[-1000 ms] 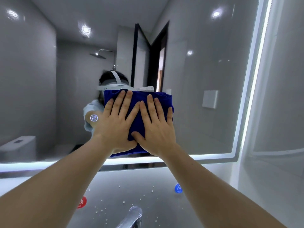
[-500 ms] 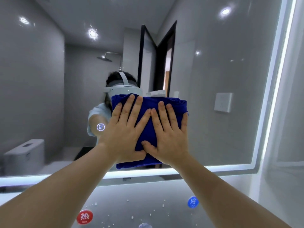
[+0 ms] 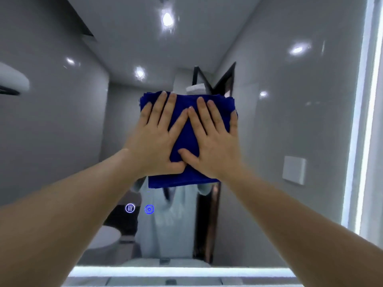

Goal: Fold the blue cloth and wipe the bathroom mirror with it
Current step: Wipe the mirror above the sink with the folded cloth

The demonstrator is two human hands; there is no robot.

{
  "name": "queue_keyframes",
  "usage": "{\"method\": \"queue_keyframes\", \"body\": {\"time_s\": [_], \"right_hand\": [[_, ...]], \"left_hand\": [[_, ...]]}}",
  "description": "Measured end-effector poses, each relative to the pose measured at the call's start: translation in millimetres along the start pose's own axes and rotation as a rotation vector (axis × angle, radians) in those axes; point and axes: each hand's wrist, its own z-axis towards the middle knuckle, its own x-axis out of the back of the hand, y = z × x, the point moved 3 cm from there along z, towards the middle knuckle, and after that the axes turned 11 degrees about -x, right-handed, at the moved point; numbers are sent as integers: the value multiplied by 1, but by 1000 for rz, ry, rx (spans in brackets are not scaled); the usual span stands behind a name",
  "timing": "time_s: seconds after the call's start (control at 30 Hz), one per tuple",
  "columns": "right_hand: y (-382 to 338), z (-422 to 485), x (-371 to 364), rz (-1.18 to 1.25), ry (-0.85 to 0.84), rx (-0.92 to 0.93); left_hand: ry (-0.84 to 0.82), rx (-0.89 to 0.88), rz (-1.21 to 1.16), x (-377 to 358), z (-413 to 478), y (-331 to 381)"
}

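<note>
Bare mirror (image 3: pixel 279 125) glass is lying open above and on both sides of the folded blue cloth (image 3: pixel 187 141). Two lit touch icons (image 3: pixel 130 208) are glowing below it, near the light strip (image 3: pixel 182 271).

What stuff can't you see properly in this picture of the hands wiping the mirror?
Head view only:
- Mirror glass under the blue cloth: covered by it, so smears there can't be judged.
- Cloth's middle: hidden by left hand and right hand.
- Reflected head: hidden behind the cloth.
- Shirt lettering: too blurred to read.
- White object: cut off by the left edge.
</note>
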Motion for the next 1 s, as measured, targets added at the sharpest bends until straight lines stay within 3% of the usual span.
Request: {"method": "queue_keyframes", "body": {"time_s": [0.67,1.0], "right_hand": [[31,216,32,-71,-51,28],[21,268,40,-100,-96,-14]], "left_hand": [[-32,52,89,53,151,-143],[-26,39,42,66,179,-190]]}}
